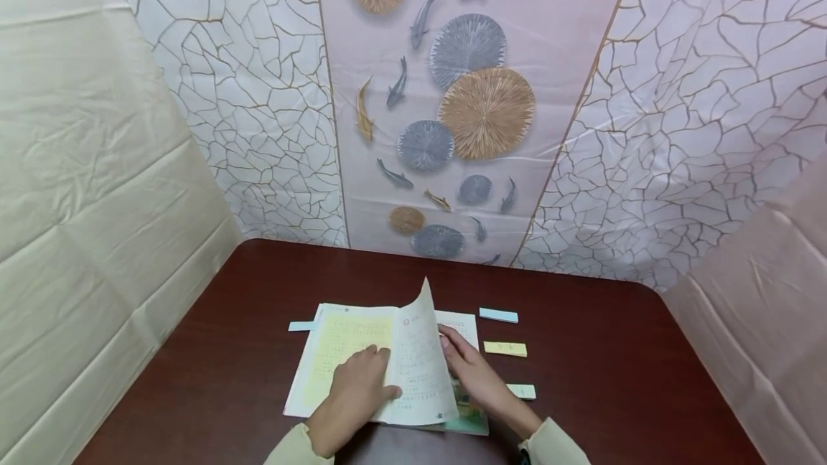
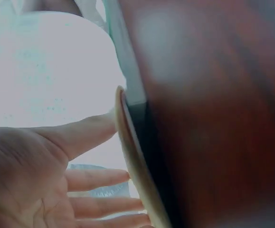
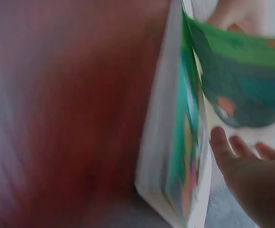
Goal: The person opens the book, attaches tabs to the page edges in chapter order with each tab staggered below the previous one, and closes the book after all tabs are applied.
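Observation:
An open book (image 1: 352, 321) with a yellow-tinted left page lies on the table. My left hand (image 1: 358, 382) rests on that page near the spine, its thumb reaching toward the fold. One page (image 1: 423, 372) stands raised and curved between my hands; its other side shows a green picture in the right wrist view. My right hand (image 1: 474, 372) is at the raised page's right side, fingertips partly hidden behind it. From the right wrist, the fingers (image 3: 220, 142) look extended, close to the page and the page stack. A light blue sticky tab (image 1: 301, 326) sticks out from the book's left edge.
Right of the book lie a blue sticky-note pad (image 1: 498, 315), a yellow one (image 1: 505, 349) and a pale green one (image 1: 522, 391), the last partly behind my right wrist. The dark red table (image 1: 601, 364) meets patterned cloth (image 1: 426, 199) at the back.

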`<state>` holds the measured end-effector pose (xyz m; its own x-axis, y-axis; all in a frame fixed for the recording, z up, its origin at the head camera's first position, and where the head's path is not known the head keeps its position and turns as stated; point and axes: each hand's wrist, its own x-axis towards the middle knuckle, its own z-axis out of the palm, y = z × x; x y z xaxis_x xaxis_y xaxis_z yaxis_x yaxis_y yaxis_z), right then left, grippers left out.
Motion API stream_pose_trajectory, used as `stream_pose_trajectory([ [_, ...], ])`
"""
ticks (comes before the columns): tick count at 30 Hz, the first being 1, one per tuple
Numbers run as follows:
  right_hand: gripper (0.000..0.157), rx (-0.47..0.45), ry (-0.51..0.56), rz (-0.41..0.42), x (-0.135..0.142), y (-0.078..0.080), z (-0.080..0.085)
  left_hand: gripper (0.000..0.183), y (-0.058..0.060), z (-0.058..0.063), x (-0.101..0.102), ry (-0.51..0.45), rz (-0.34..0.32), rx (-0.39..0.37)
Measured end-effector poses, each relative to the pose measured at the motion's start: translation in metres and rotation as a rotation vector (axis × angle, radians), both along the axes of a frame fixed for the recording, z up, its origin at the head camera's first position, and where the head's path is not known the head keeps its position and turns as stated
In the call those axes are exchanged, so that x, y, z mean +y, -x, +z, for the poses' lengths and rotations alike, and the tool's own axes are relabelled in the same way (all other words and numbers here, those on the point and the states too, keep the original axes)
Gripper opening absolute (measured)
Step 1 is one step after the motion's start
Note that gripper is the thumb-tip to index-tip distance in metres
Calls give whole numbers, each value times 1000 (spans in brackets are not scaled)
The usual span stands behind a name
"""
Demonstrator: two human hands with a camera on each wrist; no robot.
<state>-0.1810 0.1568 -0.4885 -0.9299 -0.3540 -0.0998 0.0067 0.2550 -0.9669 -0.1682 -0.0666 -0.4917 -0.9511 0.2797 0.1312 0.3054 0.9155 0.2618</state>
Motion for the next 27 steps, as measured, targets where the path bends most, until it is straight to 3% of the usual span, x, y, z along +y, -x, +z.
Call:
stream_pose_trajectory([
  [4, 66, 19, -18, 26, -9, -5, -4, 50, -2, -2, 2, -43, -77, 71],
  [6, 64, 26, -49, 44, -11, -7, -6, 42, 0, -3, 2, -117, -136, 58],
  [9, 64, 34, -95, 77, -15, -8, -8, 28, 5, -3, -1, -307, -195, -62],
  [11, 65, 39, -118, 98, -17, -9, -9, 13, 7, -2, -4, -491, -193, -180],
  [12, 65, 44, -126, 105, -18, -9, -9, 15, 7, -1, -5, -596, -177, -239],
  [14, 66, 51, -135, 115, -19, -9, -10, 37, 7, 3, -6, -783, -131, -320],
  [16, 67, 57, -154, 114, -19, -8, -9, 53, 7, 7, -6, -896, -89, -369],
  [18, 68, 64, -170, 109, -18, -8, -9, 52, 6, 12, -5, -926, -86, -394],
  [23, 69, 91, -182, 90, -18, -11, -9, 31, 8, 21, -12, -903, -146, -457],
  [27, 67, 104, -204, 97, -18, -13, -10, 30, 14, 31, -31, -927, -104, -503],
])
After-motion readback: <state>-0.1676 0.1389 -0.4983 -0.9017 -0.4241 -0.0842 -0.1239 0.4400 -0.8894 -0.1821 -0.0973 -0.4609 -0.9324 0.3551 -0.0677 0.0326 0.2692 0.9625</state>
